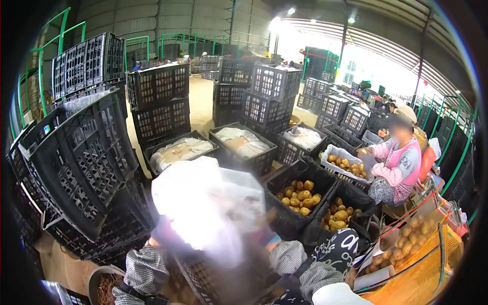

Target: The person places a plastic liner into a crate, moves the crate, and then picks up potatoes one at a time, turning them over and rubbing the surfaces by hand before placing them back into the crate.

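Note:
A white plastic liner bag, blurred and glaring with light, billows in front of me above a black plastic crate. At its left edge is my left hand, smeared by motion but gripping the plastic. My right hand, also blurred, holds the liner's right side; its fingers do not show clearly. Both forearms wear checked sleeves. Just beyond my right hand stand two black-lined crates of potatoes.
Stacked black crates rise at left. Crates with white covers stand ahead. A person in pink sits at right beside a lined potato crate. An orange mesh sack lies near right; a bucket stands lower left.

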### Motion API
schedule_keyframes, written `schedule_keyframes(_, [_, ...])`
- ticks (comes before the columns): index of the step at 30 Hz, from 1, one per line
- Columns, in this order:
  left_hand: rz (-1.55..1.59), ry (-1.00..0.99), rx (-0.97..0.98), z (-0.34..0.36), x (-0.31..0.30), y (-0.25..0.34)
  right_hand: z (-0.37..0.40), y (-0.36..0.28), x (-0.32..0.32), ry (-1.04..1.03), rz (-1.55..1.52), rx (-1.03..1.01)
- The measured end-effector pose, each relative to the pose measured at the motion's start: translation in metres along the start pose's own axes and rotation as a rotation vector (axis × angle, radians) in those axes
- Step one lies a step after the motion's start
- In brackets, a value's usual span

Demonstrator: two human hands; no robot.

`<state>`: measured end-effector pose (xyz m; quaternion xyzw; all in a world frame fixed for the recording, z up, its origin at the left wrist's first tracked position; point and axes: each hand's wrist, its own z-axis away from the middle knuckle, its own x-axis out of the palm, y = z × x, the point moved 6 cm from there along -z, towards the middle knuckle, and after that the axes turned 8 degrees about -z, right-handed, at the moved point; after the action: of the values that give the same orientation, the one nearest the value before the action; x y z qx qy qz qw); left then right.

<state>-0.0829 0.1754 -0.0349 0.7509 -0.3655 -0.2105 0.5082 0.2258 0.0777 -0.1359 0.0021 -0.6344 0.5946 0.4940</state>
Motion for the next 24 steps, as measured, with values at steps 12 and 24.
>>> schedule_keyframes(12, [-0.365, -0.093, 0.008, -0.069, 0.093, -0.025, 0.018, -0.011, 0.085, -0.281, 0.334, -0.128])
schedule_keyframes(24, [-1.326, 0.068, 0.221, -0.046, 0.065, -0.051, 0.046, 0.012, 0.119, -0.664, 0.694, -0.201])
